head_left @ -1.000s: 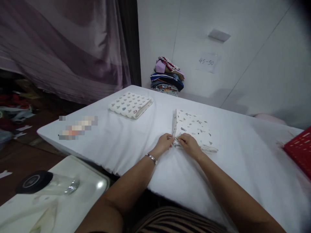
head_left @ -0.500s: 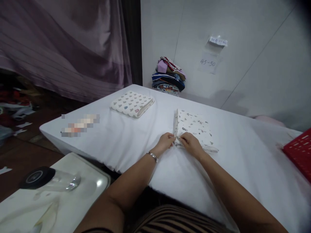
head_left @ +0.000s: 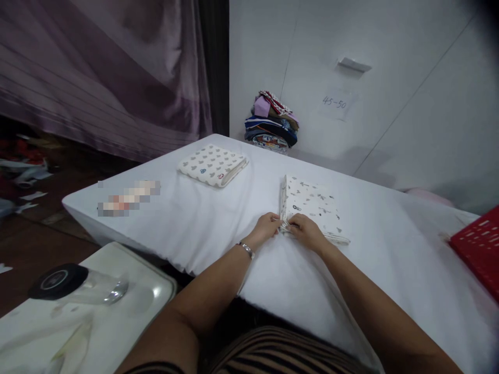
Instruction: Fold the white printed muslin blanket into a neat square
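A folded white cloth with small dark prints (head_left: pixel 312 205) lies on the white table (head_left: pixel 202 223) in front of me. My left hand (head_left: pixel 266 227), with a bracelet on its wrist, pinches the cloth's near left corner. My right hand (head_left: pixel 307 231) meets it there, fingers closed on the same near edge. A second folded cloth with a heart-like pattern (head_left: pixel 212 165) lies apart at the far left of the table.
A pile of coloured folded clothes (head_left: pixel 272 124) sits at the table's far edge against the white wall. A red crate (head_left: pixel 477 246) stands at the right edge. At lower left a white stand (head_left: pixel 117 311) carries a clear jar with a black lid (head_left: pixel 74 283).
Both hands stay pinched on the cloth's near corner. Only the camera has shifted slightly.
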Demonstrator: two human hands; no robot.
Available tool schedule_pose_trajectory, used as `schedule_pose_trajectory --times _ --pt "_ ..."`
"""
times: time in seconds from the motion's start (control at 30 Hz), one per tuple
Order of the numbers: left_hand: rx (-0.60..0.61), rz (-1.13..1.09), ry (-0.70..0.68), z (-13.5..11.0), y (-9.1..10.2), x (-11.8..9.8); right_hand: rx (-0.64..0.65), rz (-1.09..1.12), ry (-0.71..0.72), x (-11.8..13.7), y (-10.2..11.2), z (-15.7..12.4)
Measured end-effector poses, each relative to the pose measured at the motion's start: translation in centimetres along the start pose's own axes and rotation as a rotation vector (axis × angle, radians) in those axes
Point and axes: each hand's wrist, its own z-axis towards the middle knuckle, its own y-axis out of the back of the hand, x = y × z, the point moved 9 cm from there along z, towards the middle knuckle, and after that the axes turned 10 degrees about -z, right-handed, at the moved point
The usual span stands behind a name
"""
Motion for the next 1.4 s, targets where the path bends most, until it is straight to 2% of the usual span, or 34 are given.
schedule_pose_trajectory --times 0.23,0.4,0.5,0.57,0.7,0.8,0.93,1.23,1.4 --pt "0.034 -0.019 0.079 -1.0 0.1 -0.6 0.031 0.020 0.040 0.4 0.0 0.0" --pt "0.045 -0.053 0.096 -1.2 0.1 -0.6 0.002 0.003 0.031 0.6 0.3 -0.2" --pt "0.032 -0.057 0.093 -1.1 0.1 -0.6 -0.059 0.025 0.019 0.4 0.6 -0.4" --pt "0.029 -0.049 0.092 -1.1 0.1 -0.6 -0.084 0.002 0.029 0.6 0.8 -0.6" --pt "0.033 -0.028 0.082 -1.0 -0.1 -0.5 -0.044 -0.106 0.058 1.2 0.2 -0.8" --pt "0.041 -0.033 0.074 -0.9 -0.1 -0.5 -0.051 -0.147 0.027 1.1 0.0 -0.8" --pt "0.044 -0.057 0.076 -1.1 -0.2 -0.7 -0.085 -0.098 -0.030 0.4 0.0 -0.7" --pt "0.055 -0.052 0.076 -1.4 -0.3 -1.0 -0.102 -0.026 -0.066 0.1 0.3 -0.7" --pt "0.054 -0.060 0.074 -1.2 -0.4 -0.7 -0.166 -0.013 -0.037 0.0 0.5 -1.0"
